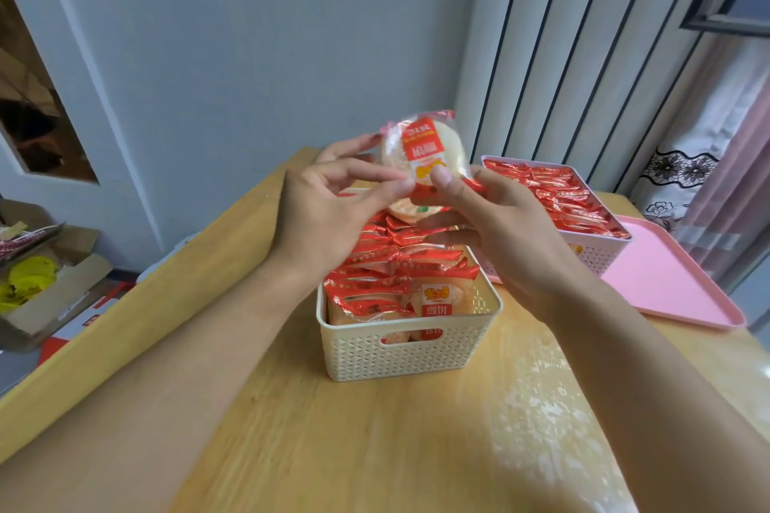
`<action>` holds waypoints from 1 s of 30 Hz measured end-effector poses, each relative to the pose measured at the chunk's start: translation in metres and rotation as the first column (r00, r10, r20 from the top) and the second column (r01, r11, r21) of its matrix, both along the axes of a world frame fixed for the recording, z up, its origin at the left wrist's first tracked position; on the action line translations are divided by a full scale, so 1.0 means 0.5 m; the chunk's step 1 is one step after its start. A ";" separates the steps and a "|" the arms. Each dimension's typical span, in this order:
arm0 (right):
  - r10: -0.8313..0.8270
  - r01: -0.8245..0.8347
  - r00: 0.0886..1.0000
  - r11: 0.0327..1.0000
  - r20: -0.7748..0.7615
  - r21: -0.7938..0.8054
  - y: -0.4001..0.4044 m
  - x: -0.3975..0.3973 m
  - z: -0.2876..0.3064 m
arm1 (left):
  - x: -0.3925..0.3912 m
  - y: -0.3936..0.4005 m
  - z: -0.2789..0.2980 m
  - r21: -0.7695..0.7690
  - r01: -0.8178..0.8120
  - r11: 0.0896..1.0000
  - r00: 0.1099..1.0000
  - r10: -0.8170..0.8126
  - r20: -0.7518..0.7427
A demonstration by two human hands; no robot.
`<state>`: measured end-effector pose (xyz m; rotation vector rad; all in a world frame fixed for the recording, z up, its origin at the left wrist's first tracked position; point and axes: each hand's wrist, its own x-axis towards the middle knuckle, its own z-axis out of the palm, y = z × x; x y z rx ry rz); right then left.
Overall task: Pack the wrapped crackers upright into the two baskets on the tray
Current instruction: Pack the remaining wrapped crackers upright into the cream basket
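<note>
Now both hands hold one wrapped cracker [421, 150] upright in the air, above the cream basket [400, 350]. The left hand [333, 212] pinches its lower edge with thumb and finger, and the right hand [500, 229] presses its thumb on the wrapper. The cream basket stands on the counter [333, 429], full of crackers. The pink basket [583, 250], also full, stands on the pink tray [666, 283].
</note>
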<state>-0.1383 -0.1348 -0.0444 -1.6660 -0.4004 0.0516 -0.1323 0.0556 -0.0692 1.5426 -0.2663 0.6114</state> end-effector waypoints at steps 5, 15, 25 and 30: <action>-0.143 0.124 0.987 0.969 0.075 0.214 -0.027 0.008 0.022 | -0.017 -0.011 -0.005 0.297 0.109 0.949 0.991 -0.079 -0.111; 0.188 0.052 0.946 0.717 0.265 -0.695 -0.090 0.012 0.043 | 0.013 0.001 -0.043 0.480 0.054 0.875 0.946 0.109 -0.305; 0.232 0.193 0.928 0.368 0.291 -0.909 -0.041 0.011 -0.009 | 0.000 -0.008 -0.039 0.505 0.122 0.854 0.922 0.091 -0.377; 0.290 0.226 0.904 0.295 0.313 -0.928 -0.032 0.010 -0.013 | 0.009 -0.007 -0.053 0.547 0.095 0.832 0.923 0.132 -0.362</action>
